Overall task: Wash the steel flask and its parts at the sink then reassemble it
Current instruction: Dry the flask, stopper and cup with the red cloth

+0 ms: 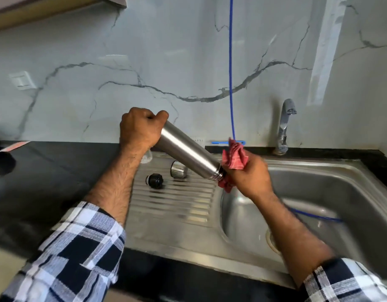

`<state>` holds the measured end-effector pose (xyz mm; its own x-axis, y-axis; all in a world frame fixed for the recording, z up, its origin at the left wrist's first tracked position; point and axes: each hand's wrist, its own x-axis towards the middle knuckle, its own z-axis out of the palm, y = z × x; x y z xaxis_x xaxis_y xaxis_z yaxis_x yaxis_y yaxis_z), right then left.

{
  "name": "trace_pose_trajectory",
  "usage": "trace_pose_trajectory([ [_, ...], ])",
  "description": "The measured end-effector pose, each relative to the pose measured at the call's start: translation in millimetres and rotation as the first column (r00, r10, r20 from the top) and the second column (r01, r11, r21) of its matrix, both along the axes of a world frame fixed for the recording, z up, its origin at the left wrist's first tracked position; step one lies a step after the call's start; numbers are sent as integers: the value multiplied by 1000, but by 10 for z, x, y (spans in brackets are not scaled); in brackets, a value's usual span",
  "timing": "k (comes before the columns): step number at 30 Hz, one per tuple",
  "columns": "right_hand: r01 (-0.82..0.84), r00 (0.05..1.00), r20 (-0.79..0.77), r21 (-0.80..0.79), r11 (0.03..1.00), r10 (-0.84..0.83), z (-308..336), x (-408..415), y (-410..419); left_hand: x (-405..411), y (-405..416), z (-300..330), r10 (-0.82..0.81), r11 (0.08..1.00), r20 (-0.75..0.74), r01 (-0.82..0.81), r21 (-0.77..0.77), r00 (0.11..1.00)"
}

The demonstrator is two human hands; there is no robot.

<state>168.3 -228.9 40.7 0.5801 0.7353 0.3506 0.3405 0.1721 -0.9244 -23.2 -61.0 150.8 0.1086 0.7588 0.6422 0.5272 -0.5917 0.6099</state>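
My left hand (140,131) grips the base end of the steel flask (188,152), which is tilted with its threaded mouth pointing down to the right. At that mouth my right hand (251,177) holds a red checked cloth (235,159) bunched against the opening. The black stopper (154,180) lies on the ribbed drainboard (173,205). Beside it, partly behind the flask, the steel cup lid (178,170) lies on its side.
The sink basin (341,192) is at the right, with a tap (285,127) behind it. A blue hose (231,68) hangs down the marble wall and runs into the basin. Black countertop (46,182) lies left of the drainboard.
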Motion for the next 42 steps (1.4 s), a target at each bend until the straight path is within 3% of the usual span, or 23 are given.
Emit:
trace_pose_trajectory([
  [6, -47, 975, 214, -48, 998, 56, 131, -571, 410, -681, 36, 298, 155, 986, -103, -148, 74, 983],
  [14, -190, 973, 102, -144, 971, 205, 156, -1178, 941, -1330, 120, 140, 290, 950, -409, -208, 233, 865],
  [19, -213, 964, 120, -198, 957, 239, 83, -1347, 1030, -1478, 317, 87, 348, 934, -452, -263, 242, 821],
  [29, -224, 950, 139, -313, 923, 278, 6, -1534, 1267, -1409, 710, -44, 308, 950, -557, -223, 217, 771],
  [42, -269, 948, 78, -314, 911, 307, -108, -1575, 1496, -1272, 968, -60, 219, 974, -639, -124, 190, 738],
])
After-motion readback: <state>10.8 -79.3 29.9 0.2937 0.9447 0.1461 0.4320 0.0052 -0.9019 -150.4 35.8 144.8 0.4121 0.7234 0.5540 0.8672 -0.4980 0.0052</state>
